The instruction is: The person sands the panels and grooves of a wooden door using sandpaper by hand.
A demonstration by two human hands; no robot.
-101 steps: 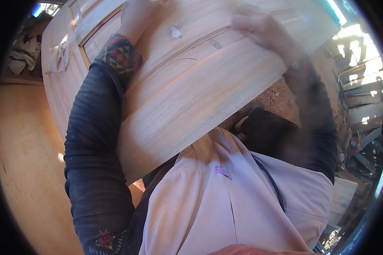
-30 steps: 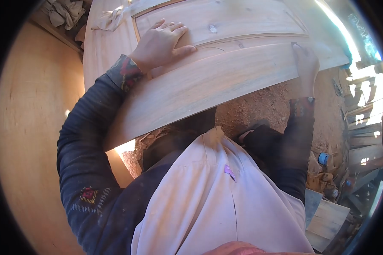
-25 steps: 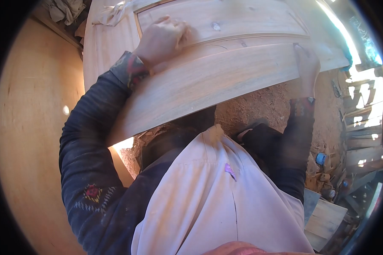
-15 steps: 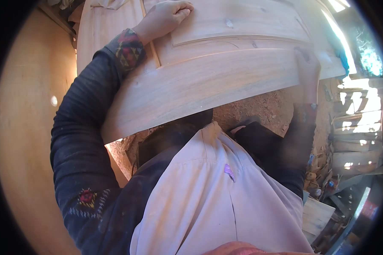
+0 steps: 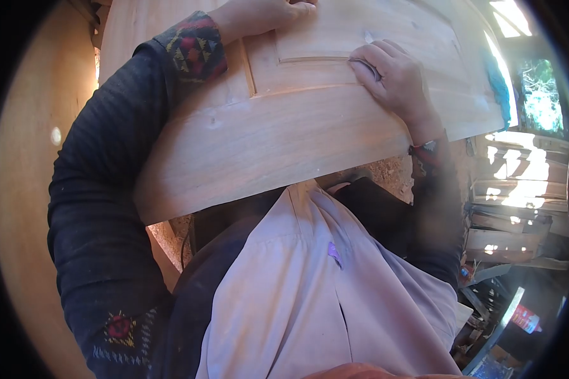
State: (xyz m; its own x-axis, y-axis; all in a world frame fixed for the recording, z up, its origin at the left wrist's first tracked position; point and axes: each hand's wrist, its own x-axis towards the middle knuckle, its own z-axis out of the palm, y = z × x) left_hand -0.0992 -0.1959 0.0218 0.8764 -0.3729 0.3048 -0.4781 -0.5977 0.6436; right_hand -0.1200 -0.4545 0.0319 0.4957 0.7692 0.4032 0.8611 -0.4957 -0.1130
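Observation:
A pale wooden door with raised panels (image 5: 284, 129) lies flat in front of me. My right hand (image 5: 398, 79) rests on it at the edge of a raised panel, fingers curled round a folded piece of sandpaper (image 5: 368, 68); only its dark, bent edge shows. Further to the left, my left hand (image 5: 259, 18) lies on the door near the top of the view. Its thumb and fingers look curled together, partly cut off by the frame, so anything inside is hidden. A narrow groove with a moulding strip (image 5: 249, 69) runs just below this hand.
A large smooth wooden board (image 5: 38, 189) stands along the left side. Stacked planks and offcuts (image 5: 512, 215) lie at the right, with a red-labelled bottle (image 5: 526, 319) below them. Blue-green cloth or plastic (image 5: 498, 88) hangs by the door's right edge. My light apron (image 5: 310, 284) touches the near edge.
My right hand has moved left and inward across the door, from its right side to the panel edge. My left hand now appears slightly higher and further right in view.

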